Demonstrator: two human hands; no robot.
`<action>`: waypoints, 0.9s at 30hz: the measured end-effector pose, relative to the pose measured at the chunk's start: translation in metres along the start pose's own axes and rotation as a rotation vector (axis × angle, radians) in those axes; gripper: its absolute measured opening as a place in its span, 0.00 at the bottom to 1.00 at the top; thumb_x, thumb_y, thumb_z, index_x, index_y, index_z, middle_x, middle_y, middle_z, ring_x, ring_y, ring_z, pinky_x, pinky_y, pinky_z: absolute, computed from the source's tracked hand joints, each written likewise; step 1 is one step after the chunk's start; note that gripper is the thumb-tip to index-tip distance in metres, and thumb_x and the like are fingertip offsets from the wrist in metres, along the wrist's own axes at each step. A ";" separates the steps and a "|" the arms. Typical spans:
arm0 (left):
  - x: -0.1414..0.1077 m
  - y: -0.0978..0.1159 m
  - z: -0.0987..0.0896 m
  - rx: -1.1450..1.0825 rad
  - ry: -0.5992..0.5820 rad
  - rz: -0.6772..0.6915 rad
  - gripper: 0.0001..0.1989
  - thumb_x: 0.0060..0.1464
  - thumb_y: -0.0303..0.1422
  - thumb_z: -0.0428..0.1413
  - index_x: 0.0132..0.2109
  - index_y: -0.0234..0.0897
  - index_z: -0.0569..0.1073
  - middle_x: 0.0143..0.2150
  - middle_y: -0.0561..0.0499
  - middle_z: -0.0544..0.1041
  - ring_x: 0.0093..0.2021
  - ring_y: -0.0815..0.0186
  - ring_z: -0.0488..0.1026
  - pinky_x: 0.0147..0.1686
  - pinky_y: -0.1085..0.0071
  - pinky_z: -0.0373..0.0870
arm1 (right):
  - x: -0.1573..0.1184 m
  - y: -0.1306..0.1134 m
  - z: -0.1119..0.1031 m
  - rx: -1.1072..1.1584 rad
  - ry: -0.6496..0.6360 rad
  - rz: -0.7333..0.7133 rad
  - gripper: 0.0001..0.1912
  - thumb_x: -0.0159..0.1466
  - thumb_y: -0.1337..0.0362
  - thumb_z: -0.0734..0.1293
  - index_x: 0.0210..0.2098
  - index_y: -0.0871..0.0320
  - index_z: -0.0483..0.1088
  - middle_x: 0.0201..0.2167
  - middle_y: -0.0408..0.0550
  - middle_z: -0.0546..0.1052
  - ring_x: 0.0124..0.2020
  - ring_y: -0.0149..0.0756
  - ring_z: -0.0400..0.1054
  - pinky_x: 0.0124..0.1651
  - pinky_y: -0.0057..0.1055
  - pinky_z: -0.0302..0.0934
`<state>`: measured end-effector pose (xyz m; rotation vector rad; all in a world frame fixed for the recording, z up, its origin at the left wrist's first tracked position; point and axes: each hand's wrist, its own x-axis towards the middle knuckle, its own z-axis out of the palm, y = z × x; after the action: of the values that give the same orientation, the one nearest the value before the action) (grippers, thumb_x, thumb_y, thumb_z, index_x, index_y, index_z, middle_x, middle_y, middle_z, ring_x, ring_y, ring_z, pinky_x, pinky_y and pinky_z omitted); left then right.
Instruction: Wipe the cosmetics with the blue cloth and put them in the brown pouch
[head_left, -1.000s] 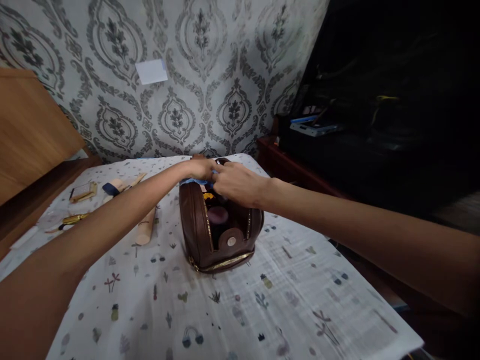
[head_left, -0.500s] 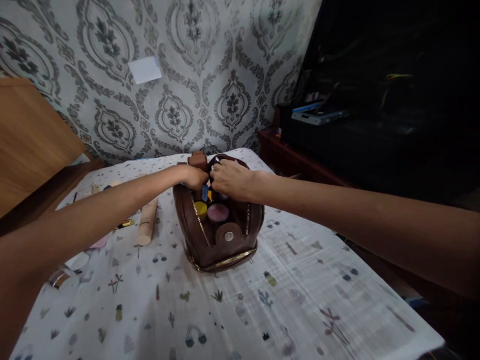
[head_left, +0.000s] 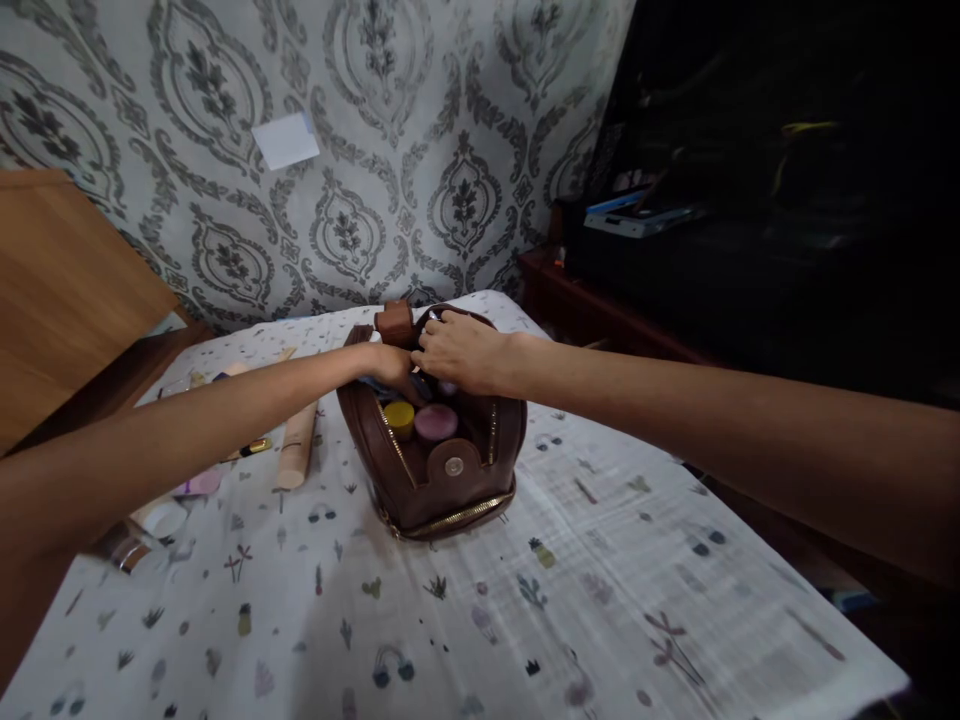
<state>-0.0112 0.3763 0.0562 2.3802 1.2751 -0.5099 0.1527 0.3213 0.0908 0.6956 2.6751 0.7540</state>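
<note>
A brown leather bag (head_left: 397,500) stands open on the cloth, its gold zipper spread wide. Inside, near the front flap, sit a yellow-lidded container (head_left: 400,420) and a round pink-lidded one (head_left: 436,423). My left hand (head_left: 391,366) reaches in over the bag's left side, fingers bent downward, their tips hidden among dark contents. Across the far right part of the opening lies my right hand (head_left: 466,352), fingers curled close to the left hand. What either hand grips is hidden. A small shiny spot shows at the right fingers.
Left of the bag lie a beige tube (head_left: 296,450), a pink item (head_left: 201,482), a white round item (head_left: 161,518) and other small cosmetics, partly behind my left forearm. A patterned white cloth (head_left: 450,630) covers the surface. Wooden furniture (head_left: 75,300) stands left; a dark cabinet edge, right.
My left hand has shifted slightly, deeper over the bag's contents. The blue and orange bits under its fingers no longer show. My right hand stays almost in place; the view has shifted slightly.
</note>
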 end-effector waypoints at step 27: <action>-0.021 0.010 0.015 -0.469 0.205 -0.279 0.09 0.38 0.30 0.65 0.29 0.34 0.75 0.23 0.56 0.73 0.24 0.69 0.65 0.25 0.74 0.63 | -0.004 0.002 -0.002 0.022 -0.014 0.061 0.23 0.67 0.67 0.66 0.61 0.63 0.63 0.54 0.57 0.76 0.57 0.48 0.68 0.50 0.37 0.57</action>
<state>-0.0157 0.3492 0.0552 1.9104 1.6207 -0.0263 0.1560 0.3199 0.0937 0.7887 2.6642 0.7339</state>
